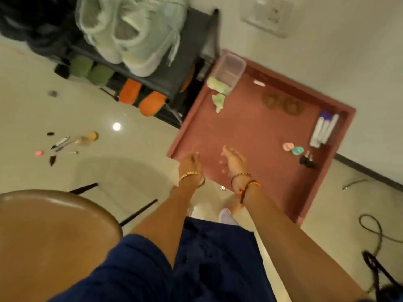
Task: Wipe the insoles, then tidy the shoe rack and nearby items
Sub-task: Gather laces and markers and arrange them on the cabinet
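A dark shoe rack stands at the upper left, with pale green sneakers on its top shelf and orange slippers and green slippers below. Beside it lies a reddish mat. My left hand and my right hand hang over the mat's near edge, fingers loosely extended, holding nothing. A green cloth lies on the mat next to a clear plastic box. No insoles are visible.
On the mat are two brown rings, white tubes, pink and teal small items and dark bottles. Several small items are scattered on the tile floor at left. A brown stool stands near left. Cables lie at right.
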